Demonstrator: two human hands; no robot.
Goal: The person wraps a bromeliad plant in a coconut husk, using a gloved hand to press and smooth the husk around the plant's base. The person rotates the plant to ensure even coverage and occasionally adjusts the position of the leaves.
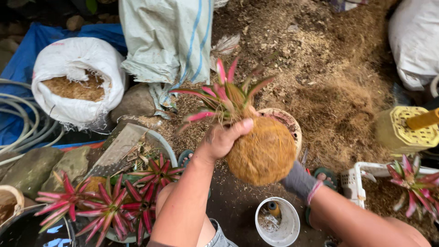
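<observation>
Fibre ball (pixel 264 153), round and brown with a rough, hairy coconut-husk surface, is held in the air at the middle of the head view, above the dark ground (pixel 238 201). A plant (pixel 224 98) with stiff, pointed pink and green leaves grows out of its top left.

The left hand (pixel 223 139) is closed around the ball where the plant meets it, thumb laid across the top, fingers hidden behind. The right hand (pixel 299 180) wears a grey glove and sits against the ball's lower right; the ball hides its fingers, so its grip cannot be told. Both forearms are cut off by the bottom edge.

Behind the ball a round pot (pixel 290 123) shows only its pale rim. Below it stands a white bucket (pixel 279 224) with a small yellow object inside, hard to make out. At the lower left more pink plants (pixel 109 203) lie bunched in a basin, partly cut off.

At the upper left a white woven sack (pixel 75 77) stands open, full of brown fibre, with pale hoses (pixel 20 123) beside it. Loose husk (pixel 329 82) covers the ground at the upper right. A yellow perforated container (pixel 404 130) stands at the right edge, and a white crate (pixel 359 180) below it is partly hidden by the right arm.
</observation>
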